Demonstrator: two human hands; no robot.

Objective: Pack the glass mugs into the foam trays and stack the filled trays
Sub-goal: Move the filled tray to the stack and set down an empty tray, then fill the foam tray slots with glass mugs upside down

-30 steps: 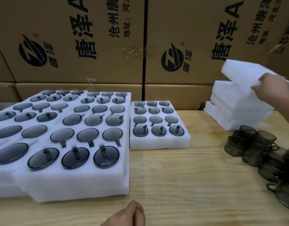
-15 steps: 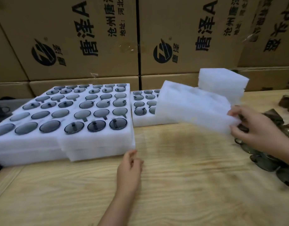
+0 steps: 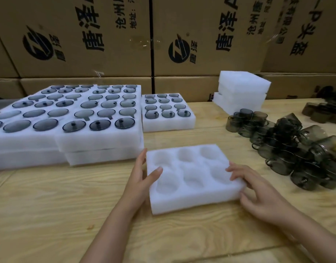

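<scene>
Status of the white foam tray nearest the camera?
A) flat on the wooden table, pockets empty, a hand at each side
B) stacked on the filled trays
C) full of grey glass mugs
A: the white foam tray lies on the wooden table, pockets empty, with the left hand and right hand at its edges.

Left hand (image 3: 141, 178) flat, right hand (image 3: 258, 188) curled
</scene>
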